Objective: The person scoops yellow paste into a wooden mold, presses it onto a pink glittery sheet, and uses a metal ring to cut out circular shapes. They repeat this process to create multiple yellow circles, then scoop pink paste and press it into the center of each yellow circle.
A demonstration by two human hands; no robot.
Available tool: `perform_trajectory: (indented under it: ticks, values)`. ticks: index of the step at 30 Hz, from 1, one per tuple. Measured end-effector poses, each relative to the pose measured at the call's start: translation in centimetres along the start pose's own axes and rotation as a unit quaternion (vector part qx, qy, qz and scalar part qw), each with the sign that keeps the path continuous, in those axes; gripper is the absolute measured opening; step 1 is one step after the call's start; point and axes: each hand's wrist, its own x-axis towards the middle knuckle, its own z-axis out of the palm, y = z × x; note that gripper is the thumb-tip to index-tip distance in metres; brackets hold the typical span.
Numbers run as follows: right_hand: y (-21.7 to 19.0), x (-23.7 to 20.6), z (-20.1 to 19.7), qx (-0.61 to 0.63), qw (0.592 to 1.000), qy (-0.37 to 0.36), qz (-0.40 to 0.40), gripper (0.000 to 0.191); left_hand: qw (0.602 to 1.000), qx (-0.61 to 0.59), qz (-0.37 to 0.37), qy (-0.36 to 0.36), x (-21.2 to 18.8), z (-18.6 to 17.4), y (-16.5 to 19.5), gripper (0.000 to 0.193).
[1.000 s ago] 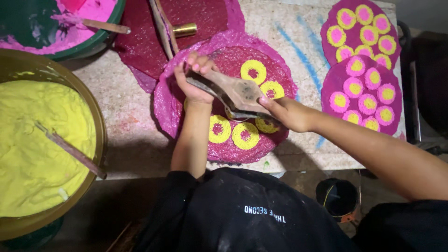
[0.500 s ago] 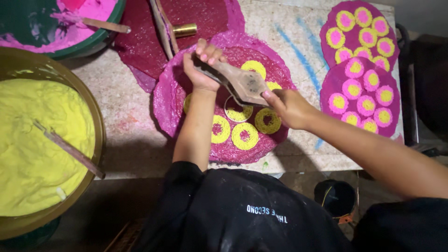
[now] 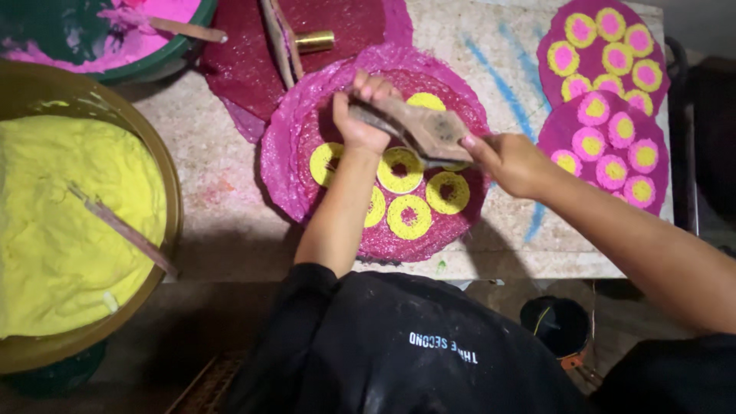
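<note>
Both my hands hold a brown wooden press tool [image 3: 420,126] above a round magenta mat [image 3: 295,146] that lies on the table. My left hand [image 3: 360,115] grips the tool's narrow handle end. My right hand [image 3: 507,159] holds its wider end. Several yellow dough rings [image 3: 409,216] with dark centres lie on the mat under and around the tool. One ring [image 3: 425,100] shows behind the tool, partly hidden by it.
A big bowl of yellow dough [image 3: 69,222] with a stick stands at left. A green bowl of pink dough [image 3: 115,38] sits at top left. Two mats with finished pink-and-yellow rings [image 3: 606,138] lie at right. A brass cylinder [image 3: 314,41] lies on a dark red mat.
The tool and both hands have moved up and away from me across the mat, uncovering more yellow rings near the mat's front.
</note>
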Motion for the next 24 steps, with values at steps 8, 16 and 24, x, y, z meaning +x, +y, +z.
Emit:
perform_trajectory:
  ticks: [8, 16, 24]
  values:
    - [4.9, -1.7, 0.6, 0.215, 0.964, 0.141, -0.06, 0.072, 0.661, 0.716, -0.218, 0.061, -3.1, 5.3, 3.1, 0.069]
    - [6.9, -4.3, 7.7, 0.523, 0.832, 0.154, -0.097, 0.08, 0.166, 0.896, -0.357, -0.205, -7.0, 8.7, 2.0, 0.118]
    - [9.2, -9.1, 11.4, 0.595, 0.779, 0.183, -0.07, 0.099, 0.354, 0.867, -0.351, -0.009, -4.3, 11.1, 5.7, 0.115]
